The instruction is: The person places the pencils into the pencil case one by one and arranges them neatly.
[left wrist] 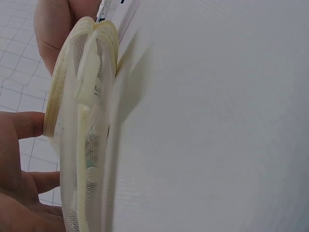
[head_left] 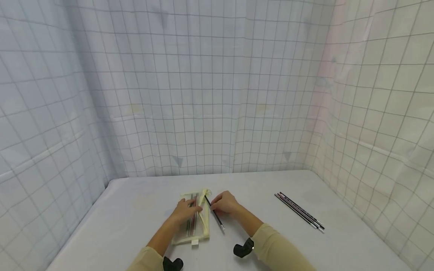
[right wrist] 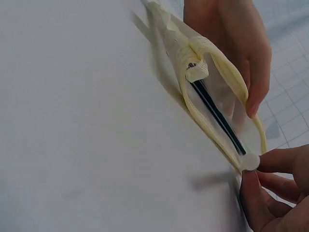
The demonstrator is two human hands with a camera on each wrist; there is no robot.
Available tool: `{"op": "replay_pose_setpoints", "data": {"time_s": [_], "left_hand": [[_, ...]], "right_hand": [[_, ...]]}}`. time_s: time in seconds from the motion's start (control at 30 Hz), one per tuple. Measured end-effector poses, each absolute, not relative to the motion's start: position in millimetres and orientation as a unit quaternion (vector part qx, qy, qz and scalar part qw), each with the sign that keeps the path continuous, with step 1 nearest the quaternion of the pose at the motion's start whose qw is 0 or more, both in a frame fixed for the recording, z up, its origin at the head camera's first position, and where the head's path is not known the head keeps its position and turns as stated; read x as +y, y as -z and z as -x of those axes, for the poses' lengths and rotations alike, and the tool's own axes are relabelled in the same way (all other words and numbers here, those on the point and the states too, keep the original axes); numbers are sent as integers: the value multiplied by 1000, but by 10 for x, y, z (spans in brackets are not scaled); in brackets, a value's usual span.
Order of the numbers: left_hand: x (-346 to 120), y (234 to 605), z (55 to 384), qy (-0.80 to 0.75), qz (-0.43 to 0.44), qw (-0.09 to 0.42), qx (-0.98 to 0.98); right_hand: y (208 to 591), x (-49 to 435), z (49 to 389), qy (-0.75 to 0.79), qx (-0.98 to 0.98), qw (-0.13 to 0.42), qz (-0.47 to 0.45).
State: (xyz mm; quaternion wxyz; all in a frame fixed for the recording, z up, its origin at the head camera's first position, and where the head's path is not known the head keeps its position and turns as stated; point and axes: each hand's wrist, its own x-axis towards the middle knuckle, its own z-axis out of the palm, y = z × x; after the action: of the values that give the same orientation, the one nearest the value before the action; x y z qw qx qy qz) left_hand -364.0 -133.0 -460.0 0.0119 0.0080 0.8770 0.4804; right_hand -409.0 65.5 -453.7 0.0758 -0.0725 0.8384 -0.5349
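Observation:
A pale yellow-edged mesh zip pouch (head_left: pixel 207 222) lies on the table, with several coloured pencils (head_left: pixel 190 224) visible through it. My left hand (head_left: pixel 184 211) grips its upper layer, the thumb at the zip edge, and the mouth gapes in the right wrist view. Between thumb and fingertips, my right hand (head_left: pixel 224 202) pinches a dark pencil (head_left: pixel 218 218) with a pale end, slanted beside the open side of the pouch. From the right wrist, a dark length of pencil (right wrist: pixel 217 116) shows within the zip opening (right wrist: pixel 231 75). My left palm is partly out of view.
Several dark pencils (head_left: pixel 298 210) with silvery ends lie in a bundle at the right of the white table (head_left: pixel 135 218). Gridded white curtains (head_left: pixel 210 94) enclose the back and both sides. A small white tag (head_left: pixel 194 242) sits at the pouch's near edge.

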Motion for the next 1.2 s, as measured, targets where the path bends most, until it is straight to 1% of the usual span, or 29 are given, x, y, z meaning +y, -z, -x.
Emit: {"op": "replay_pose_setpoints", "data": {"time_s": [0.17, 0.33, 0.47, 0.7, 0.8, 0.93, 0.97, 1.1, 1.2], "left_hand": [[-1336, 4613, 3677, -471, -12, 7, 882], [-1333, 4614, 3708, -466, -17, 3, 885], [-1339, 4616, 3709, -473, -9, 16, 881], [-1349, 4613, 3707, -480, -8, 21, 877], [-1347, 4602, 3702, -484, -7, 22, 875], [-1351, 4585, 3697, -489, -5, 26, 872], [-1350, 4579, 3695, -489, -5, 25, 872], [-1339, 4553, 3696, -484, -4, 25, 875], [-1331, 4531, 3700, -483, -5, 23, 875]], "right_hand": [[4567, 497, 4148, 516, 852, 43, 81], [4547, 385, 4172, 457, 882, -1, 116], [4551, 304, 4169, 444, 887, -1, 127], [4535, 257, 4143, 492, 862, 34, 119], [4519, 270, 4146, 534, 833, 81, 122], [4512, 285, 4147, 576, 792, 160, 121], [4514, 287, 4149, 576, 790, 173, 121], [4504, 283, 4159, 572, 786, 207, 108], [4488, 282, 4181, 576, 782, 218, 102]]}}
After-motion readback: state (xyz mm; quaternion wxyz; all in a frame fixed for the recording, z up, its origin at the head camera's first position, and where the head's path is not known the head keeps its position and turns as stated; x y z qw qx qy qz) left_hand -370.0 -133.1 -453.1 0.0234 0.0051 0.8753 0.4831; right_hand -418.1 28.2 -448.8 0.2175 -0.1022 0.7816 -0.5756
